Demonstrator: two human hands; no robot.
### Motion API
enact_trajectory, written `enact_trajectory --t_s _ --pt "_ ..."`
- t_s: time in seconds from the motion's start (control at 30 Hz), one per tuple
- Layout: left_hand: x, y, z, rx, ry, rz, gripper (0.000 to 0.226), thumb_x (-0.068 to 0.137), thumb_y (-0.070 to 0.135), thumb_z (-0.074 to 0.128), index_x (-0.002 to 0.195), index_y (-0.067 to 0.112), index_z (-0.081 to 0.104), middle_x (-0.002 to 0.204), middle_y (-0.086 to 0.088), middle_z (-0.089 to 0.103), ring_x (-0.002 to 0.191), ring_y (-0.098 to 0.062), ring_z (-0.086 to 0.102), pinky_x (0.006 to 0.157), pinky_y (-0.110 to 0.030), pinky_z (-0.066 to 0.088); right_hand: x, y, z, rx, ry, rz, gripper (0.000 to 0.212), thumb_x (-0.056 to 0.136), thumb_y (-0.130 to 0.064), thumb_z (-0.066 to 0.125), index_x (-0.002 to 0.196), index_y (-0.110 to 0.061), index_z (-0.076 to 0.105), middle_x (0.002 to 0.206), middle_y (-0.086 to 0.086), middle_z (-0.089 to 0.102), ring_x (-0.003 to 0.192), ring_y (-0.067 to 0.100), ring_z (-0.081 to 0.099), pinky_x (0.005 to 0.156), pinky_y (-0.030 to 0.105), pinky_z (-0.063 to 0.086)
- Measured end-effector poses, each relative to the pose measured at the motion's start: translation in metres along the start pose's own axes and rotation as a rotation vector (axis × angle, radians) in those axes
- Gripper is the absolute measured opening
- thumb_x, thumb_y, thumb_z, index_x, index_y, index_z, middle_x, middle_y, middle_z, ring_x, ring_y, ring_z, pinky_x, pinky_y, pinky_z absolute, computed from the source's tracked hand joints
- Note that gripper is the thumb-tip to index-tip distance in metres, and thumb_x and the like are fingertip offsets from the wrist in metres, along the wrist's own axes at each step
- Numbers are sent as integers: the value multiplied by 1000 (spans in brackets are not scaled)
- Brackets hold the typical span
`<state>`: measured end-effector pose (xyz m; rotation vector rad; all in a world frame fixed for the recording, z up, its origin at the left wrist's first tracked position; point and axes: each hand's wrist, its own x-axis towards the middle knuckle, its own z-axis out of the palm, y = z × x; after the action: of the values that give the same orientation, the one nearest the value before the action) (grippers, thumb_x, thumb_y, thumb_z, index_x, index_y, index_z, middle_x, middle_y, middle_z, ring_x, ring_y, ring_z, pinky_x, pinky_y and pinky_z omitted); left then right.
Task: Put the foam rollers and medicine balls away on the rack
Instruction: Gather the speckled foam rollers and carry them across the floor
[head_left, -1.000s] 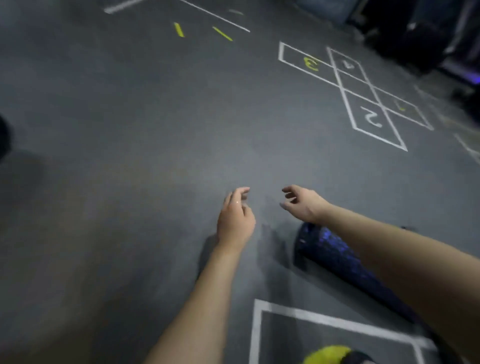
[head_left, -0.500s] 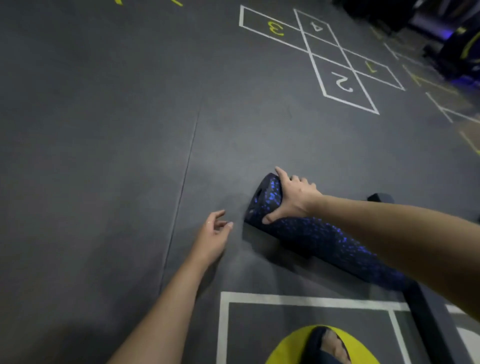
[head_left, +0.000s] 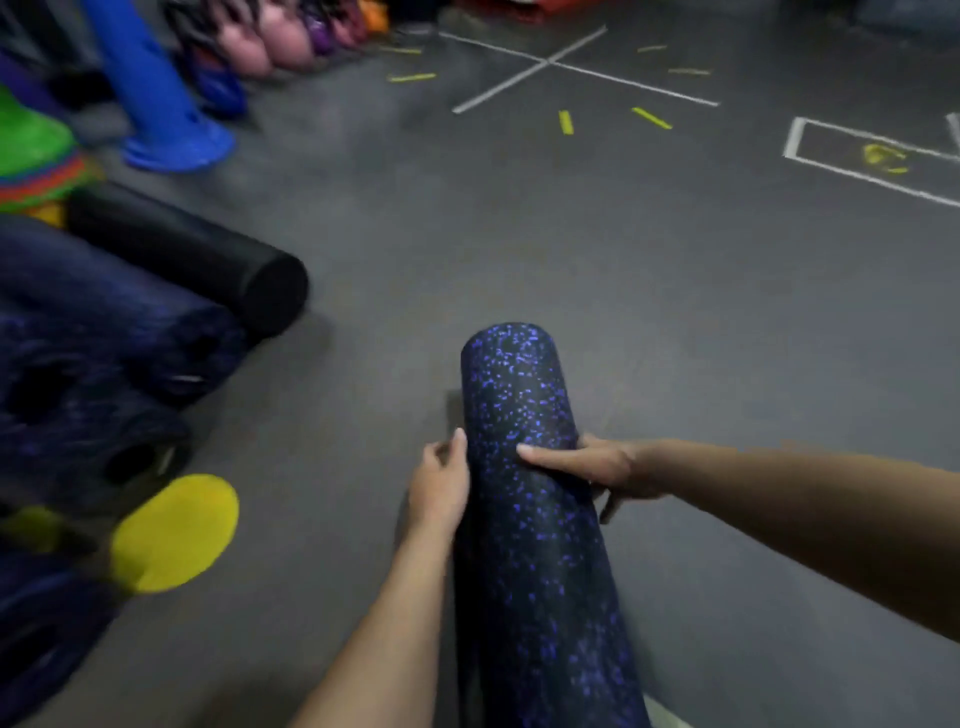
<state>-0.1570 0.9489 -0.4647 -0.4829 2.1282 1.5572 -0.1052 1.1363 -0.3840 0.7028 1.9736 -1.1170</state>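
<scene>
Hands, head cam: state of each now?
Left hand: holding the speckled foam roller at its left side.
Right hand: gripping the same roller, thumb across it.

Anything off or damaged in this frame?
Nothing stands out. The speckled foam roller looks intact, gripped by the right hand with the left hand against its side. The black roller lies on the floor beside the blurred pile at left.

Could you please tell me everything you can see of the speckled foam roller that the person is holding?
The speckled foam roller is a long dark cylinder flecked with blue-purple, its far end rounded. It points away from the camera, near end out of frame. The left hand holds its left side; the right hand grips its right, thumb across the front.
</scene>
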Motion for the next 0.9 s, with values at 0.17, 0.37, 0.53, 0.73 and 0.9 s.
enact_trajectory --t_s 0.17,0.37,0.53,0.73,0.9 --pt "-19 2 -48 -601 -113 -273 75 94 78 25 112 22 72 101 -9 78 94 -25 73 83 -36 57 23 -65 49 78 204 -270 133 56 -70 86 159 -24 16 153 -2 46 132 19 53 109 33 43" --pt "-1 55 -145 -557 45 149 82 70 83 57 136 35 59 129 7 69 116 -15 66 100 -39 52 17 -171 62 173 295 -545 124 48 -86 76 150 -34 29 134 2 61 111 20 66 107 40 48" --pt "36 65 -188 -683 -44 206 89 74 75 70 145 24 52 135 -1 66 124 -21 64 110 -46 46 20 -247 83 290 329 -692 98 56 -79 80 132 -26 47 116 -4 69 95 10 72 97 38 56" --pt "80 85 -202 -905 -178 325 81 80 78 61 144 29 53 137 -1 65 125 -23 63 108 -46 48 29 -317 65 108 235 -911 67 84 -62 69 144 -39 52 137 -26 57 125 -5 53 117 23 33" --pt "99 165 -272 -843 158 276 93 65 78 74 141 29 56 134 4 66 118 -17 66 106 -44 50 32 -369 67 168 97 -713 112 78 -69 70 162 -32 6 138 -18 51 115 7 64 106 31 48"
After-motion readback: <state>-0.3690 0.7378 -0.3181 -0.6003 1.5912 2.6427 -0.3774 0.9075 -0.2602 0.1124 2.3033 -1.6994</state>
